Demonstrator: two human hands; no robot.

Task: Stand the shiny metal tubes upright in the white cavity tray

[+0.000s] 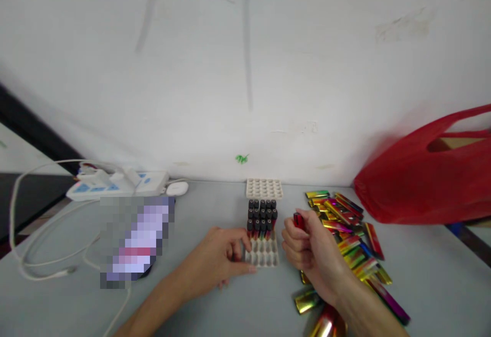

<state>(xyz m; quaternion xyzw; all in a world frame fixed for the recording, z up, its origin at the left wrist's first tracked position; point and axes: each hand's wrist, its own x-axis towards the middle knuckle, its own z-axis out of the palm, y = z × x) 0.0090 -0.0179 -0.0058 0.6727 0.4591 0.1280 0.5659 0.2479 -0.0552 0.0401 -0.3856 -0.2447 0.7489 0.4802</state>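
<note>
My left hand point(224, 255) is at the near left corner of a white pitted tray point(264, 261), its thumb along the front edge and its curled fingers against the left side. In the tray's far rows several slim dark lighters point(263, 214) stand upright, black ends up; the near rows of pits hold nothing. My right hand point(307, 242), closed in a fist just right of the tray, grips a red lighter point(298, 220) whose end shows above the fingers. Beside and partly behind that hand lies a loose pile of shiny gold, red and purple lighters point(351, 245).
Another white pitted tray point(264, 188) lies against the wall. To the right sits a red bag point(418, 178). On the left are a blurred-out phone point(140, 240), a power strip point(149, 182), a white earbud case point(177, 188) and a looping white cable point(49, 277).
</note>
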